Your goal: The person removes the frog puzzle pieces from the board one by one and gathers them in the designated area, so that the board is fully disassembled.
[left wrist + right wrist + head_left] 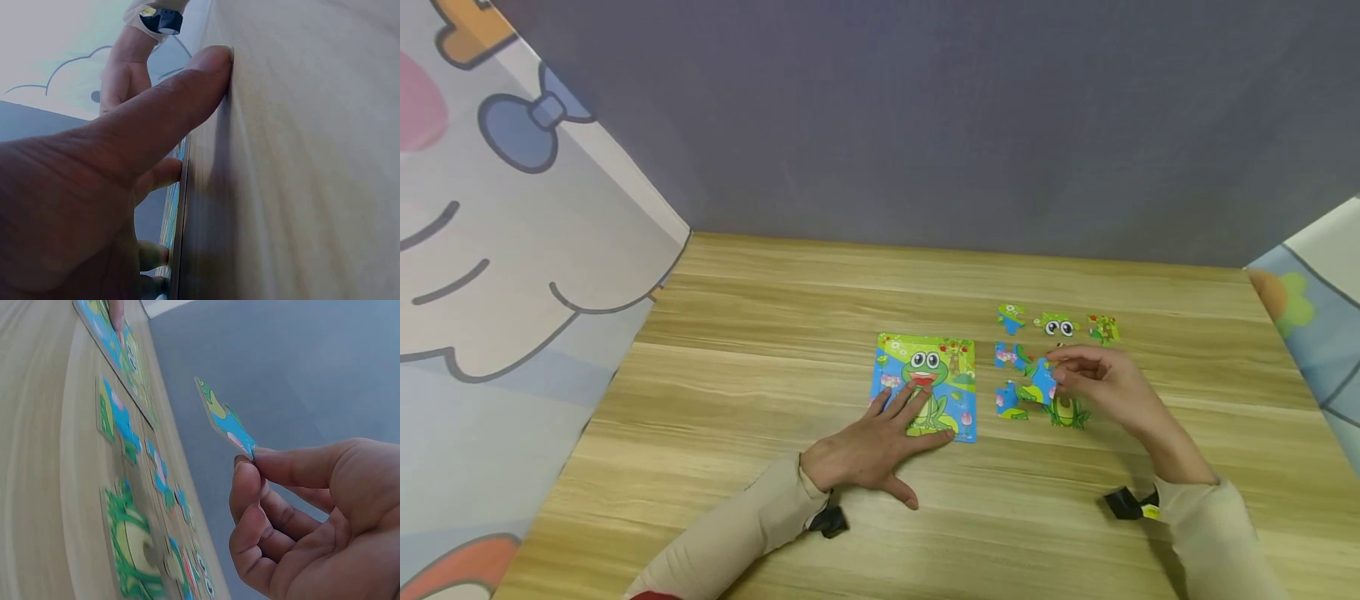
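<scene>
My left hand (872, 450) lies with spread fingers on a square frog picture puzzle board (887, 348), its thumb touching the wooden table in the left wrist view. Thumb and index finger of my right hand (1108, 387) pinch a blue and green puzzle piece (220, 419) by one edge, raised above the table. Under and around it lie loose pieces: the frog's belly (134, 544), a lower corner piece (1011, 402), a side piece (1009, 354) and the eyes piece (1058, 326). The right hand hides part of this group in the head view.
Farther back are two more loose pieces, a blue-green corner (1011, 317) and a tree corner (1103, 328). A grey panel (925, 125) rises along the table's far edge. Printed cartoon walls (490, 250) stand at both sides.
</scene>
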A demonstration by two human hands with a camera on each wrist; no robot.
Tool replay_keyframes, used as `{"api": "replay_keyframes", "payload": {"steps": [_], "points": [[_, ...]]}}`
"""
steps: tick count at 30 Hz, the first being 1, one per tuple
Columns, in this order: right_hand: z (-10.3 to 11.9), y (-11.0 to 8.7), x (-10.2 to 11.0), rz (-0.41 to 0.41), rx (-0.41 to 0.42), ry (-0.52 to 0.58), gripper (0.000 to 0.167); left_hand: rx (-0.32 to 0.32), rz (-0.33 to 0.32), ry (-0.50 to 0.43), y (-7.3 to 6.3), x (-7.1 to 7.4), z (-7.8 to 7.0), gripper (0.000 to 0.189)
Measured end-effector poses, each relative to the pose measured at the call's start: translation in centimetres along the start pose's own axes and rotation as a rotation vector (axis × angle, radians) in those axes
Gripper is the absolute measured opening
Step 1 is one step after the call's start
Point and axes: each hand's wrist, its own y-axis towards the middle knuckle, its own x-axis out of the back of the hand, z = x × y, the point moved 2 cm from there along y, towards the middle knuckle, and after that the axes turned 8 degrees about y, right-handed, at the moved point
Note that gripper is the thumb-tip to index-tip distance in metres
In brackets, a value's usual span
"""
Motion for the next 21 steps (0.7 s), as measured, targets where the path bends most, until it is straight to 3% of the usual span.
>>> {"api": "replay_keyframes", "payload": {"steps": [6, 21], "points": [[-0.4, -0.7, 1.5, -0.003, -0.009, 0.008, 0.025, -0.007, -0.023, 0.018, 0.0, 0.0, 0.0, 0.100], [-1.8, -2.2, 4.1, -0.049, 0.030, 0.054, 0.028, 0.004, 0.000, 0.017, 0.0, 0.0, 0.0, 0.101]]}}
